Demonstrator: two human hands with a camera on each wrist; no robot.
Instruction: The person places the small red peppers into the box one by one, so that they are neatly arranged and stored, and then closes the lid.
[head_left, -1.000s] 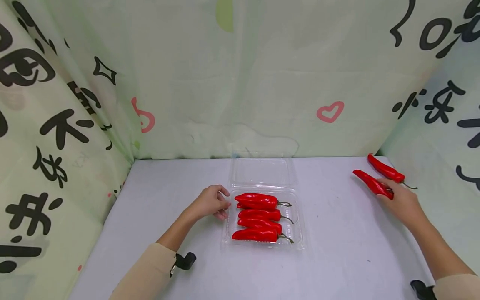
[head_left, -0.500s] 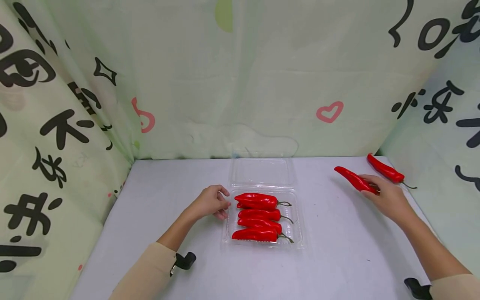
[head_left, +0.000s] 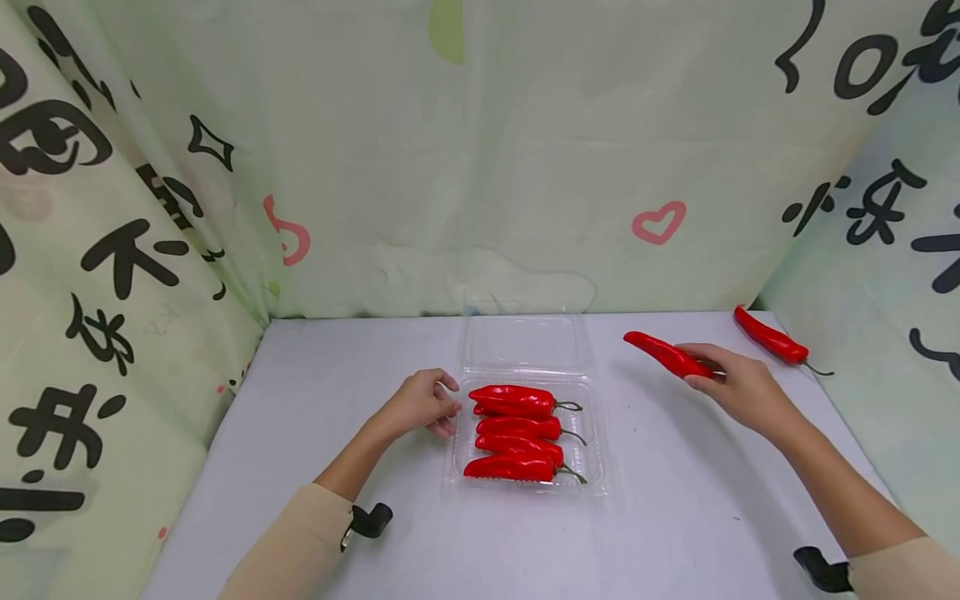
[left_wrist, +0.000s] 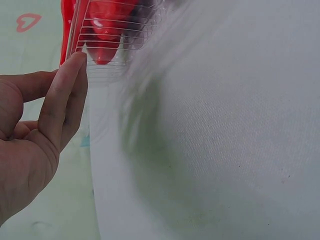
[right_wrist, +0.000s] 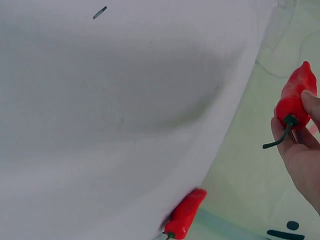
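got red chili pepper (head_left: 663,352) clamped in right hand (head_left: 744,392), slanted tip-left, right of clear clamshell (head_left: 525,343). got left hand (head_left: 420,403) at clamshell's left wall, can't tell if pinching.

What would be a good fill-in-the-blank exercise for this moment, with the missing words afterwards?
The raised pepper is held by the person's ____ hand.
Its stem is ____ in colour.
The clear container's lid is ____, not closed.
The number of peppers lying directly on the table is ____.

Missing words: right; green; open; one.
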